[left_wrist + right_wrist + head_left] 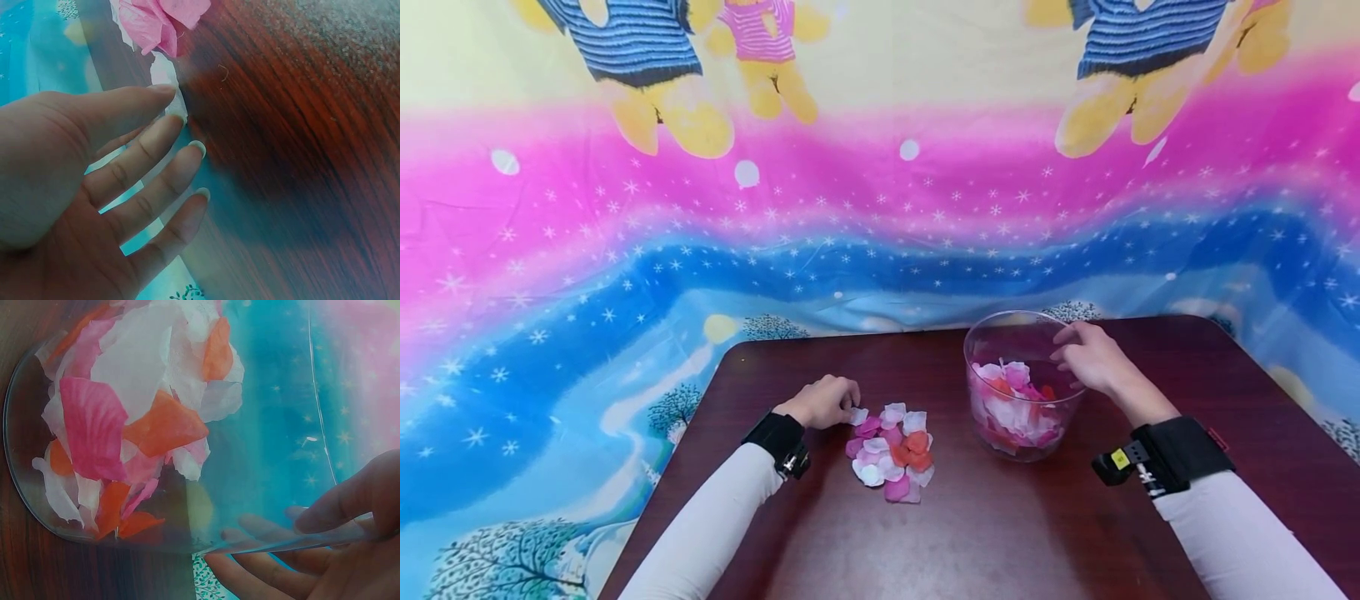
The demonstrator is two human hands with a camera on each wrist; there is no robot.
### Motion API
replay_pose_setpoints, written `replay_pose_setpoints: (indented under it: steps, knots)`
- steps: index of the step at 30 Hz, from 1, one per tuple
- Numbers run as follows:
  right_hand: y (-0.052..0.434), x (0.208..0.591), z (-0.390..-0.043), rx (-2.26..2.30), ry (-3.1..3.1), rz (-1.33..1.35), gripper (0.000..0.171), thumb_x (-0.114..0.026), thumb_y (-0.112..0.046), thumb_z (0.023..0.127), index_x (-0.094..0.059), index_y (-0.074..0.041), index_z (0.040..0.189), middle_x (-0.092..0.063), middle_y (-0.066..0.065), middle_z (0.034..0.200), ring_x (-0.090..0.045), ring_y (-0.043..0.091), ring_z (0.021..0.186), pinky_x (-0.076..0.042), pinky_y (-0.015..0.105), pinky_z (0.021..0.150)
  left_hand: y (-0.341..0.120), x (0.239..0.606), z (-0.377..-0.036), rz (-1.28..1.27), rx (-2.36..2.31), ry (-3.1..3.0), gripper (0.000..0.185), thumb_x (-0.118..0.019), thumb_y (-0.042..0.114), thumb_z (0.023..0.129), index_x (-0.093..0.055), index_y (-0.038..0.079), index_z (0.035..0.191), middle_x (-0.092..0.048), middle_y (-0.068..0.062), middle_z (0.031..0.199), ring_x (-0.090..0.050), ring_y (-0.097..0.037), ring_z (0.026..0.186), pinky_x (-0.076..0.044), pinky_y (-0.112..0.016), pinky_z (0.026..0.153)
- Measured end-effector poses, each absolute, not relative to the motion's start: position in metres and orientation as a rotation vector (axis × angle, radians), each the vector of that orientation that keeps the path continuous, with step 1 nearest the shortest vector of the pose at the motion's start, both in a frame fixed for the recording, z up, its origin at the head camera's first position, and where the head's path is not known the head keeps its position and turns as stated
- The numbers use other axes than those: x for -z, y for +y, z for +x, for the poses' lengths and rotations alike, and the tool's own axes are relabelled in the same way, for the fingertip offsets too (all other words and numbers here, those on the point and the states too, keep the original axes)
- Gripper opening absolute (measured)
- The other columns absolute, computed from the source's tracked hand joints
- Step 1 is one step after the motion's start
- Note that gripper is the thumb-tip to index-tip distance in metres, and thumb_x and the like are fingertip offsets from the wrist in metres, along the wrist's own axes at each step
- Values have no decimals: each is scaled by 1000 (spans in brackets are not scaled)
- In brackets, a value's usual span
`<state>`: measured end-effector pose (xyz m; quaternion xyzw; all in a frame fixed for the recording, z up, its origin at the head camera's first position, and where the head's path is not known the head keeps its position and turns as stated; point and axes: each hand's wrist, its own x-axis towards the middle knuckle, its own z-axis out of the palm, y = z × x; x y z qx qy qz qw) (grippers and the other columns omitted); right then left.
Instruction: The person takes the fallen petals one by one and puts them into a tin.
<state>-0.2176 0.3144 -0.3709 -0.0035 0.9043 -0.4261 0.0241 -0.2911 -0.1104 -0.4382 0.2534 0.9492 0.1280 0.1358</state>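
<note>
Loose fabric flower petals [891,454] in white, pink, magenta and orange lie in a pile on the table. At the pile's far left edge, my left hand [822,402] pinches a white petal [167,72] between thumb and index finger; the other fingers spread loosely below in the left wrist view. A clear round bowl [983,433] stands upright to the right, partly filled with similar petals [94,428]. My right hand [1090,357] grips the bowl's right wall, thumb inside the rim and fingers outside, as the right wrist view [350,550] shows through the plastic.
The dark reddish wooden table [970,550] has rounded far corners. A printed cloth [880,200] with bears and snowflakes hangs close behind its far edge and round the sides. Both wrists carry black straps with small cameras [1114,467].
</note>
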Motion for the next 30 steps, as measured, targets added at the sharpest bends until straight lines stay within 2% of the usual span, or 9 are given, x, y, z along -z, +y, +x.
replay_pose_setpoints:
  steps: [2, 4, 11, 19, 25, 30]
  knots:
    - [315, 371, -218, 1319, 2800, -12, 43, -38, -5, 99, -42, 16, 136, -57, 39, 128, -60, 52, 117, -58, 52, 81, -110, 438, -291, 718, -369, 2749, 22, -74, 13, 95, -70, 10, 116, -61, 3, 76, -57, -11, 73, -48, -35, 74]
    - [315, 371, -217, 1317, 2802, -12, 43, -38, -5, 99, -42, 16, 136, -57, 39, 128, -60, 52, 117, -58, 52, 81, -110, 438, -291, 706, -370, 2745, 21, -74, 13, 95, -70, 10, 116, -61, 3, 76, -56, -11, 73, -48, -35, 74]
    - [315, 372, -218, 1317, 2803, -10, 43, -38, -6, 99, -42, 15, 136, -57, 39, 128, -60, 51, 116, -58, 52, 81, -112, 438, -290, 700, -414, 2717, 4, -75, 11, 94, -72, 10, 96, -61, 2, 81, -56, -13, 76, -49, -33, 73]
    - [317, 373, -219, 1323, 2792, -12, 44, -37, -6, 99, -41, 16, 136, -57, 39, 128, -59, 51, 117, -59, 50, 81, -115, 436, -290, 747, -441, 2713, 11, -76, 13, 93, -69, 15, 85, -61, 2, 80, -56, -14, 74, -48, -31, 69]
    - [316, 373, -219, 1328, 2791, -20, 45, -37, -7, 97, -42, 15, 136, -57, 39, 128, -60, 51, 117, -58, 51, 82, -118, 427, -293, 791, -484, 2744, 10, -80, 12, 90, -71, 13, 86, -64, 4, 80, -59, -13, 74, -52, -31, 68]
    - [317, 373, -218, 1328, 2792, -21, 45, -37, -6, 97, -43, 15, 136, -58, 38, 128, -60, 51, 116, -58, 50, 80, -112, 399, -295, 869, -480, 2818, 11, -80, 11, 89, -70, 13, 90, -67, 4, 81, -62, -12, 77, -53, -34, 71]
